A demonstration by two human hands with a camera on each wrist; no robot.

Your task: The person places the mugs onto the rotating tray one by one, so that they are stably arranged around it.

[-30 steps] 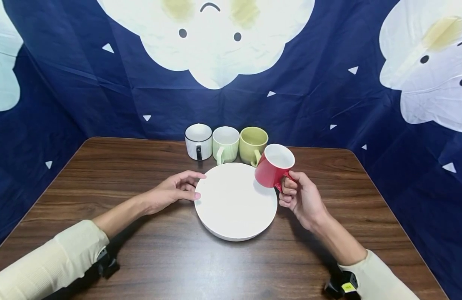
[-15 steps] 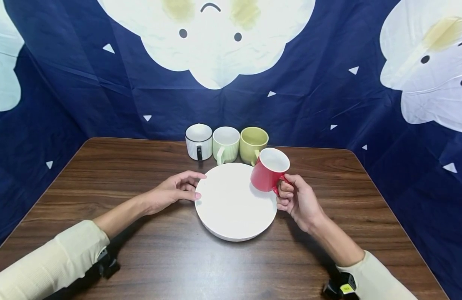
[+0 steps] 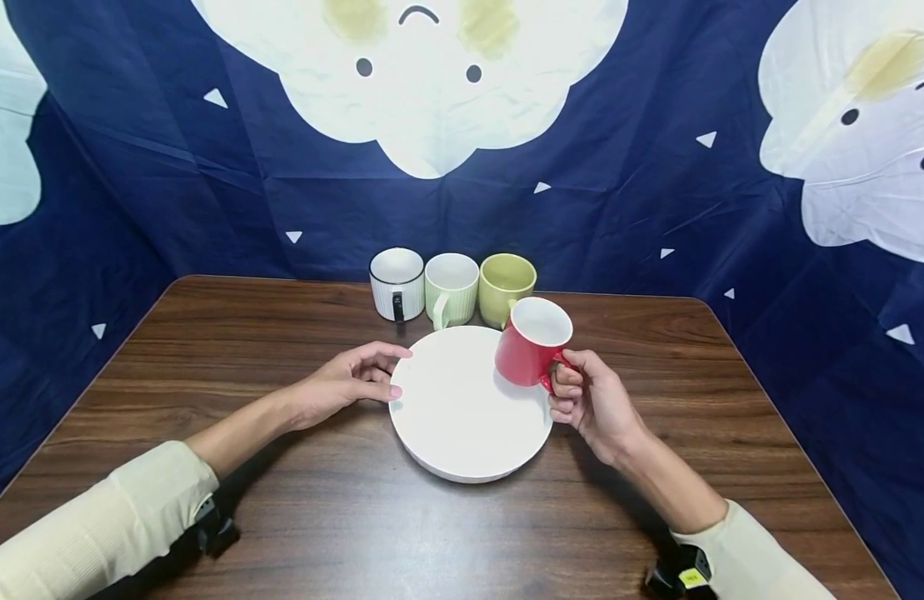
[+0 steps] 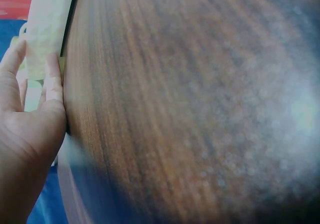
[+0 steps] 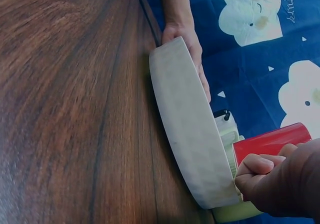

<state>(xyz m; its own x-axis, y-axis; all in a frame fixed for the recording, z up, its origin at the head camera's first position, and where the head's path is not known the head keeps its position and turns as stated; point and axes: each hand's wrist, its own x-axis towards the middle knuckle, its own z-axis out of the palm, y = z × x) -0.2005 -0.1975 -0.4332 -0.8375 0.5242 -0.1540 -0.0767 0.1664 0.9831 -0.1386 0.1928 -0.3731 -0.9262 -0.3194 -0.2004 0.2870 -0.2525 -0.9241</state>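
Observation:
A red mug (image 3: 523, 354) with a white inside hangs tilted over the right part of a thick, round white stand (image 3: 462, 425). My right hand (image 3: 596, 404) grips the mug by its handle, fingers curled through and around it. At the stand's left edge is my left hand (image 3: 345, 383), its thumb and fingers extended and fingertips right at the rim. The left wrist view has this hand (image 4: 35, 119) spread along the stand's pale side wall (image 4: 47, 39). In the right wrist view, the red mug (image 5: 275, 143) shows beyond the stand's side (image 5: 187, 129).
Behind the stand, three mugs stand in a row: a white one (image 3: 409, 300) with black rim and handle, a pale green ribbed one (image 3: 462, 304), and an olive green one (image 3: 499, 296). The wooden table (image 3: 282, 517) ends at a blue cloth backdrop (image 3: 222, 208).
My right hand has carried the red mug left and slightly toward me, further over the white stand. The left hand has stayed at the stand's edge.

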